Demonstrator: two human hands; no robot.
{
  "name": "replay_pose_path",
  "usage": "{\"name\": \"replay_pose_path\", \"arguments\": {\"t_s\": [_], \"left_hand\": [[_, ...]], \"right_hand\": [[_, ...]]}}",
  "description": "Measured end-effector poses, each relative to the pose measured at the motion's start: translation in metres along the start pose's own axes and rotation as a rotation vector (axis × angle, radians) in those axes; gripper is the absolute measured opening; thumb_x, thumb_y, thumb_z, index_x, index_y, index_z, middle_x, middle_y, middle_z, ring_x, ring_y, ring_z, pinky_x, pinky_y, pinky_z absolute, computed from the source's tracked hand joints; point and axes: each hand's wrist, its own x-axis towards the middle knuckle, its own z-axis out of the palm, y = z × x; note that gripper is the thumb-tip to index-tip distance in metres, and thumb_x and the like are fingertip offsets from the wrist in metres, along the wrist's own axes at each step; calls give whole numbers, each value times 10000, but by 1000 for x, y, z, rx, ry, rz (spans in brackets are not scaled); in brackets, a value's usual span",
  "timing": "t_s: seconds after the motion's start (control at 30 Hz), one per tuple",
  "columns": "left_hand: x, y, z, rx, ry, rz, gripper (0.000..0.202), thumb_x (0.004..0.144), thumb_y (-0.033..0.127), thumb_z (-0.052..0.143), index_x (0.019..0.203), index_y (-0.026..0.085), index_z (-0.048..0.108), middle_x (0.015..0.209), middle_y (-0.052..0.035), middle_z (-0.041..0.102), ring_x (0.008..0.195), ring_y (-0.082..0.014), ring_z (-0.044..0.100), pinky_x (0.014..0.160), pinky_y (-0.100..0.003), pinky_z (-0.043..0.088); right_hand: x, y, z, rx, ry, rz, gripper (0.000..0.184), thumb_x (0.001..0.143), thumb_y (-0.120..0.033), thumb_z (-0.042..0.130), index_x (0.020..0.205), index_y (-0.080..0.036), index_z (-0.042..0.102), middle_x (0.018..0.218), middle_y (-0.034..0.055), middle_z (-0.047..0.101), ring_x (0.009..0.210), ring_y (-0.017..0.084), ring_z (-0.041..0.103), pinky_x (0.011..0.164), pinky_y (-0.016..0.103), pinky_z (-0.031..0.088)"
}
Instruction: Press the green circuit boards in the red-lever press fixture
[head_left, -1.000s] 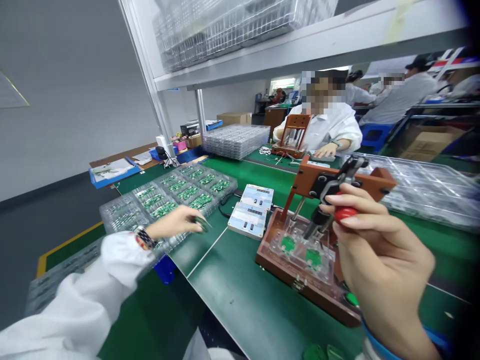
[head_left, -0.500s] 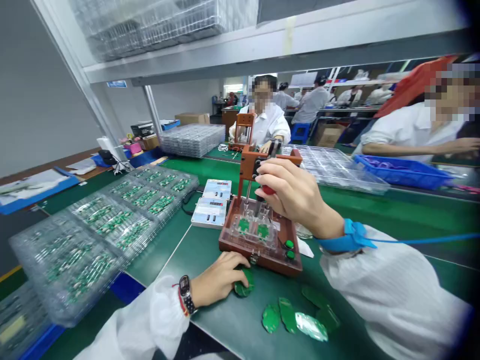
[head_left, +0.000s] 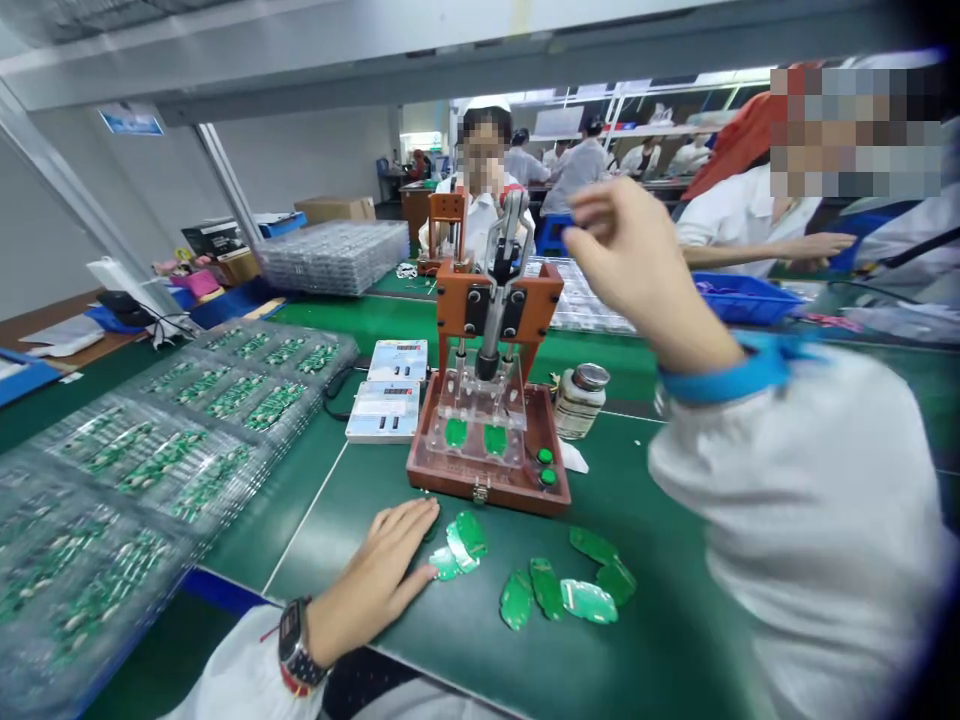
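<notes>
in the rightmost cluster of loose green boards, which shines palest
The board lying crosswise, just right of the cluster's two leftmost boards; its face glints pale, while the others look darker green.

A loose, wrinkled white fabric left sleeve [head_left: 244, 665] ends behind a dark wristwatch [head_left: 290, 630] with a rectangular face and pale-dotted band, beside a red bracelet [head_left: 293, 684]. The baggy white right sleeve [head_left: 802, 490] meets a bright blue wrist strap [head_left: 712, 370]. Dark speckled cloth [head_left: 366, 685] shows at the lap.

Glossy circuit boards [head_left: 589, 601], shiny metal clamp [head_left: 494, 318], shiny plastic trays [head_left: 259, 470], wooden base [head_left: 450, 482] — smooth
</notes>
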Motion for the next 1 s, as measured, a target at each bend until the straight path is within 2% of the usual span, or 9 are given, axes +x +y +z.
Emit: {"name": "replay_pose_path", "arguments": {"t_s": [0.07,0.13,0.2,0.3,0.47,0.6,0.7,0.87,1.0], "left_hand": [[-2,1,3,15,11,-20,537,953,301,497,1457,270,314,1436,-102,438,1322,-289,381,1076,-483,369],[-3,2,2,27,26,-36,497,943,305,513,1421,252,389,1400,-114,463,1303,-300,396,1056,-484,391],[-1,2,0,38,32,-33,477,933,299,527,1396,236,430,1374,-124,479,1288,-305,407,1043,-479,405],[3,1,-4,61,-5,4,452,950,246,492,1397,237,427,1416,-108,458,1304,-287,395,1054,-476,389],[3,-9,-3,39,-16,24,428,976,211,453,1400,251,409,1406,-83,488,1307,-261,397,1044,-474,379],[0,-14,-2,-24,88,-35,536,916,307,588,1413,273,389,1308,-90,557,1224,-273,461,1004,-474,400],[1,-11,-3,-57,140,-60,637,864,313,663,1430,297,369,1255,-86,583,1176,-274,484,980,-462,415],[4,-3,-4,-58,74,-58,775,760,290,773,1430,300,384,1248,-83,593,1157,-280,500,971,-446,422],[3,0,-5,-57,41,-58,812,728,244,800,1427,289,390,1254,-81,592,1159,-275,502,969,-435,424]], "right_hand": [[-58,21,-1,-20,23,-32,95,819,-82,539,851,-135,611,804,26,639,723,124,596,691,256,493],[-117,32,6,-3,-80,-93,165,827,-113,528,694,-184,593,635,-15,615,574,129,583,566,245,482],[-164,33,20,43,-236,-159,175,887,-161,484,794,-187,630,869,47,686,801,191,659,681,314,527],[-199,22,41,-16,-376,-113,223,946,-272,480,1096,-178,616,1247,131,579,1161,274,541,894,442,478],[-191,15,52,-27,-595,-97,244,939,-299,540,1140,-203,638,1207,125,582,1173,286,501,940,460,424],[-183,17,55,56,-558,-40,256,922,-296,567,1155,-216,639,1206,120,567,1136,276,517,931,453,434],[-180,8,65,65,-533,-84,284,954,-265,500,1205,-193,612,1261,129,532,1188,274,475,982,473,396],[-167,-19,81,-21,-735,-143,328,969,-214,461,1280,-178,561,1258,139,533,1213,289,446,988,478,387],[-159,-29,81,-61,-784,-126,312,956,-193,484,1249,-165,588,1238,150,536,1185,298,455,970,465,392]]}}
